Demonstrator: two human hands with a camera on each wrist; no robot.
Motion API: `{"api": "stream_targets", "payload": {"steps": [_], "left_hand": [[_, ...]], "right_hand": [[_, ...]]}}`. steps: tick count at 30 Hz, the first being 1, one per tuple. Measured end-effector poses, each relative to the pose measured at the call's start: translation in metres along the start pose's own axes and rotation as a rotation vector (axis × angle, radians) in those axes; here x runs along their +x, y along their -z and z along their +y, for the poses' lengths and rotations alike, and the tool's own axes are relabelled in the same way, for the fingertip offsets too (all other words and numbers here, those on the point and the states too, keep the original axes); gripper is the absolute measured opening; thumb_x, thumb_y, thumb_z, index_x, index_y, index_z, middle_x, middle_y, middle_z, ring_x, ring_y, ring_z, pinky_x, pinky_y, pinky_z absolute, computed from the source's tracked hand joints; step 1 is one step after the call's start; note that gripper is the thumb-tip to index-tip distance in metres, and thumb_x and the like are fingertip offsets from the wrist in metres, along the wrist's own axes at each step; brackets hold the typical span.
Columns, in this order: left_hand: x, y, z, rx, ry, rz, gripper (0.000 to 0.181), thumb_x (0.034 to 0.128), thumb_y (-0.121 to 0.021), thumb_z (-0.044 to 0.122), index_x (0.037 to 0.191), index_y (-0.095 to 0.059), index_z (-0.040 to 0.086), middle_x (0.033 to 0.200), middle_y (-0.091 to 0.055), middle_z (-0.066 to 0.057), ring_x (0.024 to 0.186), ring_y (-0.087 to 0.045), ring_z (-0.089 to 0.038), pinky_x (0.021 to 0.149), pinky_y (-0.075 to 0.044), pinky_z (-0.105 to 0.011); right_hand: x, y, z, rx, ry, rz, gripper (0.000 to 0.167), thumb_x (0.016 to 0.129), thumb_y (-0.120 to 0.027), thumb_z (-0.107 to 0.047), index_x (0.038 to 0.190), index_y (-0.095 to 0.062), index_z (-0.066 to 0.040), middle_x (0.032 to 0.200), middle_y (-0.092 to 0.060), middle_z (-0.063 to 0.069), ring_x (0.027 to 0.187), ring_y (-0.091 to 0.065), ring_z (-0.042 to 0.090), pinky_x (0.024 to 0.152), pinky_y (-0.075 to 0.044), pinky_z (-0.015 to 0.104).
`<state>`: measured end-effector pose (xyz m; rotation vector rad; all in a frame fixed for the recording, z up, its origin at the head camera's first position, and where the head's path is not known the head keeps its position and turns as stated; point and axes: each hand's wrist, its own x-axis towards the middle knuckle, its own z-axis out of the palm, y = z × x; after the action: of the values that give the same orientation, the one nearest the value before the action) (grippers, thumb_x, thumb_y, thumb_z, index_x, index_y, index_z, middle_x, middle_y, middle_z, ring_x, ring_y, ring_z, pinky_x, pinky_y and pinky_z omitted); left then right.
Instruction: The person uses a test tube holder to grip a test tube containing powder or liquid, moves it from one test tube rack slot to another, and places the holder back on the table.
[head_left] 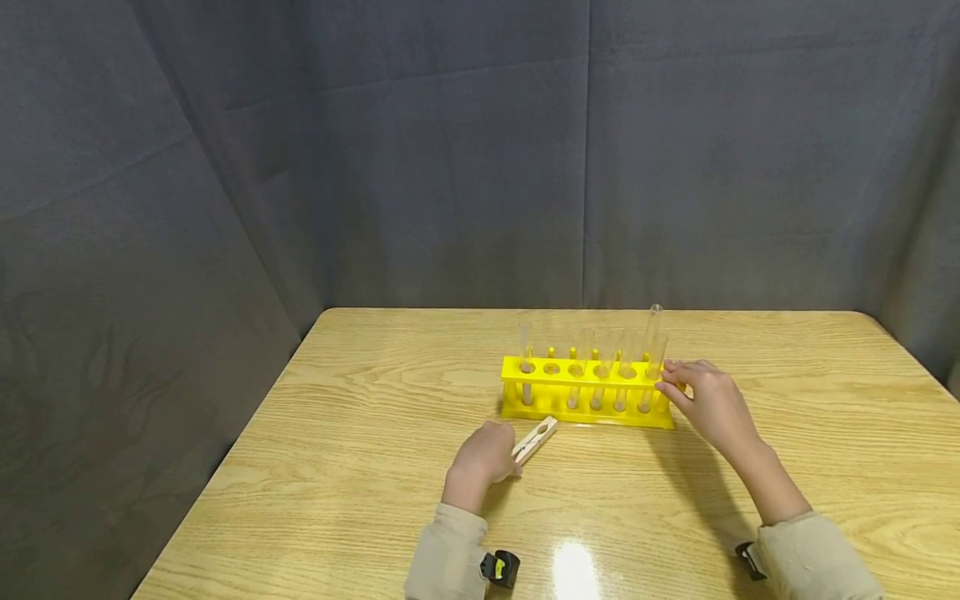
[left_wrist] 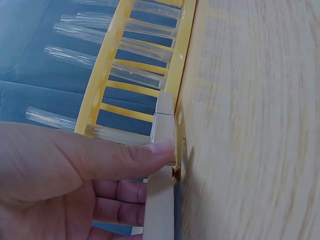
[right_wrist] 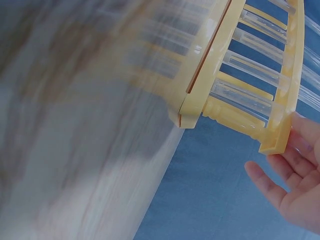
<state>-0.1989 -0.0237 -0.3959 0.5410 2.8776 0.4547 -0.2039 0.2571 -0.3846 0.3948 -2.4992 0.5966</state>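
Observation:
My left hand (head_left: 484, 455) grips a wooden test tube clamp (head_left: 537, 437) by its handle end. Its tip points at the front of a yellow test tube rack (head_left: 555, 377). In the left wrist view, the thumb (left_wrist: 120, 156) lies across the clamp (left_wrist: 160, 200), with fingers curled behind it. My right hand (head_left: 711, 407) pinches the right end of the rack's upper shelf. The right wrist view has these fingers (right_wrist: 295, 162) at the shelf end. Several clear test tubes (head_left: 656, 358) stand in the rack, and the second hole from the left holds none.
Rack and hands are at a light wooden table (head_left: 360, 400). Short yellow pegs (head_left: 551, 351) rise along the rack's back, and a clear tube (head_left: 656, 315) stands taller there at the right. Dark grey cloth (head_left: 450, 167) hangs behind the table and at its left.

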Motion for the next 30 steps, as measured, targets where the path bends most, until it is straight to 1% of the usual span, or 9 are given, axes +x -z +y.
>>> {"api": "stream_targets", "payload": {"steps": [4,13,20,27,30], "left_hand": [[0.0007,-0.0002,-0.0004,-0.001,-0.005,0.005,0.027,0.07,-0.076,0.013,0.064,-0.051,0.006,0.056,-0.039,0.001,0.05,-0.034,-0.011,0.048,-0.034,-0.023],[0.0017,-0.0016,-0.0003,-0.001,0.008,0.003,0.024,0.0694,-0.077,0.013,0.068,-0.055,0.004,0.058,-0.045,0.0,0.051,-0.037,-0.012,0.049,-0.035,-0.024],[0.0017,-0.002,-0.0003,0.002,0.012,0.003,0.024,0.0687,-0.077,0.013,0.07,-0.056,0.004,0.058,-0.046,0.0,0.051,-0.037,-0.011,0.049,-0.035,-0.024],[0.0023,-0.0031,-0.001,-0.005,0.017,0.009,0.024,0.0677,-0.078,0.013,0.069,-0.055,0.004,0.058,-0.046,0.001,0.051,-0.038,-0.011,0.048,-0.035,-0.023],[0.0026,-0.0037,-0.0013,-0.012,0.024,0.015,0.025,0.0671,-0.078,0.013,0.068,-0.055,0.005,0.058,-0.046,0.001,0.051,-0.038,-0.011,0.048,-0.035,-0.023]], "right_hand": [[0.0005,0.0,0.0003,-0.004,-0.001,-0.001,0.018,0.075,-0.07,-0.006,0.086,-0.067,0.008,0.097,-0.062,0.023,0.09,-0.056,0.037,0.071,-0.046,0.047],[0.0006,-0.0002,0.0006,0.002,-0.007,-0.008,0.018,0.075,-0.069,-0.006,0.087,-0.067,0.008,0.098,-0.062,0.023,0.091,-0.056,0.039,0.073,-0.045,0.048],[0.0004,-0.0001,0.0004,0.005,0.002,0.003,0.018,0.075,-0.07,-0.005,0.086,-0.067,0.008,0.097,-0.062,0.023,0.09,-0.056,0.039,0.075,-0.044,0.05],[0.0006,-0.0002,0.0011,0.006,0.002,0.006,0.017,0.075,-0.07,-0.004,0.086,-0.067,0.008,0.097,-0.062,0.023,0.089,-0.056,0.039,0.071,-0.046,0.048],[0.0007,-0.0002,0.0011,0.006,-0.003,0.0,0.017,0.075,-0.07,-0.005,0.086,-0.067,0.008,0.097,-0.062,0.023,0.089,-0.056,0.039,0.072,-0.045,0.048]]}}
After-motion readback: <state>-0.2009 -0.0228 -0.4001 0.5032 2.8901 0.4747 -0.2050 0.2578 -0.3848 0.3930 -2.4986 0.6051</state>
